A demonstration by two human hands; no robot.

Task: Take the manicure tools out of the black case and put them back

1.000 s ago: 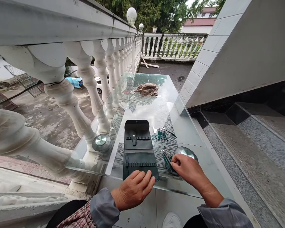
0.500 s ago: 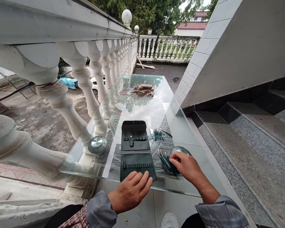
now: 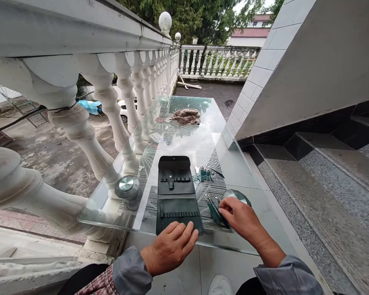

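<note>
An open dark green tool case [image 3: 176, 190] with empty elastic loops lies on the glass table [image 3: 203, 139]. My left hand [image 3: 169, 246] rests flat on the case's near edge, fingers together and stretched out. My right hand [image 3: 241, 219] is curled over a bunch of green-handled manicure tools [image 3: 213, 207] lying to the right of the case, its fingertips pinching among them. A second small pile of tools [image 3: 204, 173], with scissors and clippers, lies further back beside the case's upper half.
A white balustrade [image 3: 110, 98] runs along the table's left side. A tiled wall and dark granite steps [image 3: 310, 164] rise on the right. A crumpled brown cloth [image 3: 186, 116] lies at the table's far end. Round metal caps [image 3: 127, 184] sit at the near corners.
My right hand has shifted slightly over the near bunch of tools. The left hand stays on the case. The view has swung a little.
</note>
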